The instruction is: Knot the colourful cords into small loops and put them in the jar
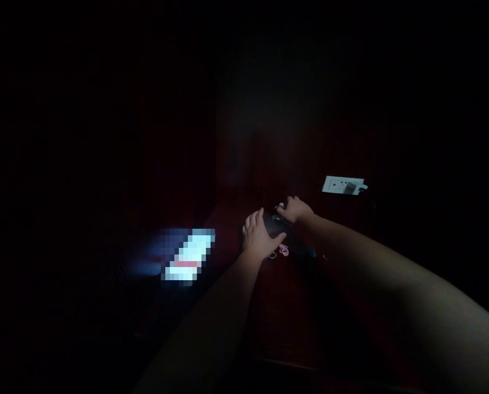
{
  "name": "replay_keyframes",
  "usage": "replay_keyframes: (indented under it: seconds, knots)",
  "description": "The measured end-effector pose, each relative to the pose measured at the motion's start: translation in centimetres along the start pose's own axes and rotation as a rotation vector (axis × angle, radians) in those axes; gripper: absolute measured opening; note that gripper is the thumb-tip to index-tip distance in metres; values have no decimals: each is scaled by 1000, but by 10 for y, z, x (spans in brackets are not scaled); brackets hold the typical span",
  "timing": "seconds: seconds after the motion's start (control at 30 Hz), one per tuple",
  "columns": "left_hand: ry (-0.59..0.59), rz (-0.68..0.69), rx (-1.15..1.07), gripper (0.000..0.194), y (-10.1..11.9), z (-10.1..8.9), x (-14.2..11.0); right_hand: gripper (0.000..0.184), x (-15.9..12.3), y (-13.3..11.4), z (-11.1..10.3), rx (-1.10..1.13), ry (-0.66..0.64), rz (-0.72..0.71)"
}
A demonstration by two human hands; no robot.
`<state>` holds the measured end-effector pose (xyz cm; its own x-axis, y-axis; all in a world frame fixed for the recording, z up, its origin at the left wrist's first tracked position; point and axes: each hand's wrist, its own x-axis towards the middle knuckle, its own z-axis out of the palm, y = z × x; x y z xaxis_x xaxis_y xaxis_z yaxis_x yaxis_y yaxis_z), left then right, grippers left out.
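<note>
A dark rounded object [274, 224] lies on the reddish table, too dim to name. My left hand [257, 235] rests over its left side, fingers stretched out and thumb spread to the right. At the object's upper right edge, my right hand [296, 209] has its fingers curled in. Small pale bits [281, 206] show by its fingertips, but what it holds is hidden. Just in front of the object lie a pink looped band [284, 250], a greenish ring-shaped band [272, 255] and a teal item [311, 252].
To the left a bright screen [189, 256], blurred into blocks, lights the scene. A white socket plate [343, 185] with a plug in it is at the back right. The table's front edge [283, 363] shows faintly; most else is dark.
</note>
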<state>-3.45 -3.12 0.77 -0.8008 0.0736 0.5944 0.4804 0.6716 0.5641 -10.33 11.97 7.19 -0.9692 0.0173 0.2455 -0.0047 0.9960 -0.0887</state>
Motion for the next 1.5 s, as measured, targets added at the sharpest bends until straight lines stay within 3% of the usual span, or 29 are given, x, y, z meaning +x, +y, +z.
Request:
replay_keyframes:
  seconds: [0.17,0.47,0.6,0.73,0.87,0.97,1.13,1.27,1.37,1.43,1.5]
  knots:
    - [32,-9,-34,101,9,0,-5,59,-24,-25,-26,-44,-10,-165]
    - [-38,-91,-59,85,29,-20,-26,60,-84,-45,-47,-52,-59,-235]
    - [-35,-44,-100,76,33,-27,-38,61,-109,-44,-54,-45,-48,-256]
    - [-111,-17,-228,70,39,-33,-54,58,-136,-38,-61,-30,-35,-272]
    - [-288,97,-534,64,43,-40,-72,46,-167,-24,-69,-13,4,-442]
    - [-514,166,-768,59,43,-43,-85,34,-192,-10,-75,33,-52,-654]
    - [-817,177,-961,56,48,-46,-103,33,-228,12,-78,160,-128,-808]
    - [-918,142,-926,59,54,-47,-108,40,-244,23,-74,222,-158,-818]
    - [-910,105,-940,65,57,-46,-109,48,-248,26,-71,270,-149,-789]
    - [-863,72,-936,69,58,-46,-109,52,-248,24,-68,263,-99,-650]
    - [-820,50,-923,70,59,-45,-109,63,-245,19,-65,198,-22,-374]
